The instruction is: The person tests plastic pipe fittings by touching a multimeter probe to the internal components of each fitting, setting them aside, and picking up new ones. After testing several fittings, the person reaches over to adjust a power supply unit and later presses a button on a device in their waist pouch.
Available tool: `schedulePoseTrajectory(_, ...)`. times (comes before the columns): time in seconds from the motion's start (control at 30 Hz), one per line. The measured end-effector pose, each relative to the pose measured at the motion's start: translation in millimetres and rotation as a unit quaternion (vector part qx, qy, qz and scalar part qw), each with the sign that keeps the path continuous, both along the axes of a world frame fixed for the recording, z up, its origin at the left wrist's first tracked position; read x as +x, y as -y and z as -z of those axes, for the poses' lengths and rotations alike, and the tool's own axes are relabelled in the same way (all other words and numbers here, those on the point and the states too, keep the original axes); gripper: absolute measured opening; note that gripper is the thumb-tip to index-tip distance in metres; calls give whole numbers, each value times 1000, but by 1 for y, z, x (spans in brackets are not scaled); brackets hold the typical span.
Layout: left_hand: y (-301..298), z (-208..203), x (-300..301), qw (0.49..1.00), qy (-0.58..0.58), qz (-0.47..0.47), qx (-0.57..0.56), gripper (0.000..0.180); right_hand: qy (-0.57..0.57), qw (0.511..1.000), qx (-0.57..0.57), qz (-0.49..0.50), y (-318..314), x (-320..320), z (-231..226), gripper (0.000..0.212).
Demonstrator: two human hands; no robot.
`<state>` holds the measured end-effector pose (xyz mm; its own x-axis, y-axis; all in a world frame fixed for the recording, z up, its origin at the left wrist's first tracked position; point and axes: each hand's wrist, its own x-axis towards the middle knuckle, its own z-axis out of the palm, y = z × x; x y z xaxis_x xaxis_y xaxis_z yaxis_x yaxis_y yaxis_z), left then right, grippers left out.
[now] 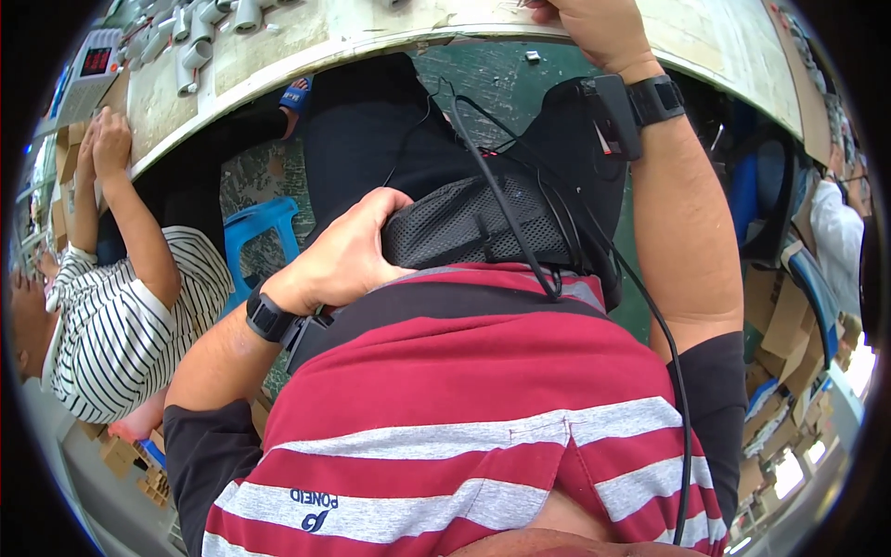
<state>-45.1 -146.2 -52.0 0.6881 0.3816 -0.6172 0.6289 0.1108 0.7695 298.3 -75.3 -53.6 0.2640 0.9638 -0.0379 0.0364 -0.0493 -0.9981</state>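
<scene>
My left hand [348, 249] grips the near-left end of a black mesh waist pouch [483, 223] at my belly, thumb and fingers on either side of it. Part of those fingers is hidden by the pouch. At the top edge of the picture, my right hand [599, 32] is over the worktable [445, 20], mostly cut off by the frame. Its visible fingertips look curled together near a small shiny bit that I cannot make out. Black cables [501, 200] run from the pouch area up along my shirt. Both wrists wear black straps with devices.
Grey plastic pipe fittings [197, 54] lie at the table's far left, beside a white box with a red display [96, 62]. A person in a striped shirt [130, 325] sits at left near a blue stool [263, 232]. Cardboard boxes [784, 325] are stacked at right.
</scene>
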Motion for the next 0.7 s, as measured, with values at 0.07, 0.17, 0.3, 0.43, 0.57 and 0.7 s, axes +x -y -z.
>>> schedulePoseTrajectory(0.07,1,3,-3,999,21,4,36,71,5,1000,14,-7,-1,2,3,12)
schedulePoseTrajectory(0.17,1,8,-6,997,36,14,60,74,14,1000,25,-9,-2,4,3,13)
schedulePoseTrajectory(0.3,-2,16,-2,999,47,-6,15,76,25,999,30,-19,-1,5,-3,14)
schedulePoseTrajectory(0.43,-14,25,7,977,69,-100,-177,69,24,999,26,-20,1,6,-1,13)
schedulePoseTrajectory(0.57,-37,32,33,923,64,-172,-338,62,21,999,21,-15,-1,5,-1,13)
schedulePoseTrajectory(0.7,-43,18,83,954,-46,-84,-283,58,25,999,21,-13,-1,4,0,13)
